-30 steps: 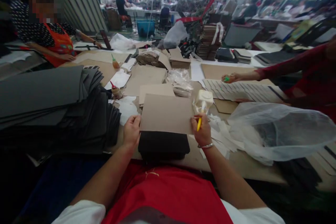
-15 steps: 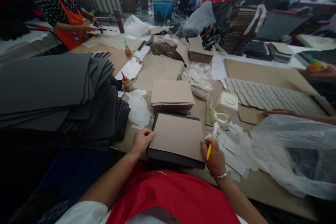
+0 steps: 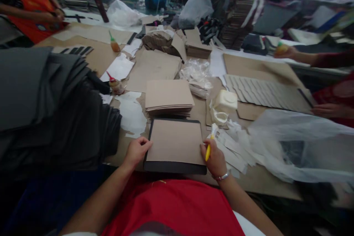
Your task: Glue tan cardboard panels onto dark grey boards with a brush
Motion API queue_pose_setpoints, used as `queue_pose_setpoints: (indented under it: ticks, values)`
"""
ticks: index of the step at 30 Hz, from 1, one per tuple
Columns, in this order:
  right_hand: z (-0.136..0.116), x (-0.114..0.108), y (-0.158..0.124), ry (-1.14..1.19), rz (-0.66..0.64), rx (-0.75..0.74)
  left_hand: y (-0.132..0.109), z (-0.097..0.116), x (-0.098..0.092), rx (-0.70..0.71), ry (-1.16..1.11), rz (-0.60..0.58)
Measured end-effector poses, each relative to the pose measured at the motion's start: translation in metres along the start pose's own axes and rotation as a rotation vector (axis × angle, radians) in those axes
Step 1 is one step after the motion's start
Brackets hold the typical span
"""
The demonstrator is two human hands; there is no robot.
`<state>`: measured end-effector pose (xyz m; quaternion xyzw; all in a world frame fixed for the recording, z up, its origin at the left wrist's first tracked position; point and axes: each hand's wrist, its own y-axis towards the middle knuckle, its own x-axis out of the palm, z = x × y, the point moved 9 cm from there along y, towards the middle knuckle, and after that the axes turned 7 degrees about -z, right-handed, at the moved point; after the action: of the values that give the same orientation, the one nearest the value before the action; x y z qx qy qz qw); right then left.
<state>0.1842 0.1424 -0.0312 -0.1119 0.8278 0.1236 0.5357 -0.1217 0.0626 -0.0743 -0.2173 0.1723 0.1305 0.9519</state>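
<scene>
A tan cardboard sheet (image 3: 175, 141) lies flat on a black sheet (image 3: 174, 168) at the table's near edge. My left hand (image 3: 136, 151) rests with curled fingers on the sheet's left edge. My right hand (image 3: 214, 158) touches its right edge while gripping a yellow-handled brush (image 3: 209, 146) that points up. Just beyond lies a stack of tan cardboard sheets (image 3: 168, 97). A white glue tub (image 3: 225, 101) stands to the right of that stack.
A tall pile of dark grey sheets (image 3: 47, 99) fills the left. Small glue bottles (image 3: 115, 85) stand behind it. White paper strips (image 3: 235, 147) and a clear plastic bag (image 3: 298, 147) lie right. Other people's hands (image 3: 323, 110) work at the right and far left.
The tan sheet, held up a second ago, now lies flat on the black sheet. Both my hands came down with it. The camera has tilted down.
</scene>
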Motion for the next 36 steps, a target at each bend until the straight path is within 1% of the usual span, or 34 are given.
queue_pose_setpoints:
  ticks: [4, 7, 11, 16, 19, 21, 23, 26, 29, 31, 34, 36]
  values:
    - [0.005, 0.007, 0.002, -0.003, -0.096, 0.073, 0.001, 0.002, 0.0, -0.026, 0.08, -0.026]
    - [0.005, 0.007, 0.003, -0.001, -0.109, 0.072, 0.0, 0.006, 0.001, -0.038, 0.109, -0.044]
    - [0.002, 0.005, 0.001, -0.005, -0.117, 0.064, -0.002, 0.009, 0.001, -0.049, 0.132, -0.034]
    - [0.001, 0.006, 0.004, -0.033, -0.154, 0.076, 0.0, 0.007, 0.002, -0.016, 0.086, -0.022]
    - [-0.001, 0.008, 0.005, -0.075, -0.176, 0.071, 0.0, 0.01, -0.001, 0.009, 0.108, 0.0]
    - [-0.002, 0.01, 0.005, -0.123, -0.175, 0.061, 0.0, 0.016, -0.003, 0.031, 0.159, 0.004]
    - [-0.004, 0.011, 0.005, -0.175, -0.154, 0.052, 0.003, 0.018, -0.003, 0.038, 0.208, -0.039]
    - [-0.007, 0.013, 0.008, -0.231, -0.127, 0.024, 0.012, 0.016, -0.003, 0.067, 0.251, -0.118]
    - [-0.013, 0.012, 0.009, -0.278, -0.119, 0.003, 0.016, 0.014, -0.004, 0.089, 0.339, -0.161]
    - [-0.018, 0.011, 0.007, -0.322, -0.116, 0.006, 0.015, 0.017, -0.004, 0.109, 0.432, -0.181]
    - [-0.021, 0.007, 0.003, -0.398, -0.106, 0.038, 0.01, 0.03, -0.003, 0.179, 0.594, -0.182]
    - [-0.023, -0.001, 0.003, -0.422, -0.092, 0.035, 0.004, 0.046, -0.002, 0.294, 0.706, -0.14]
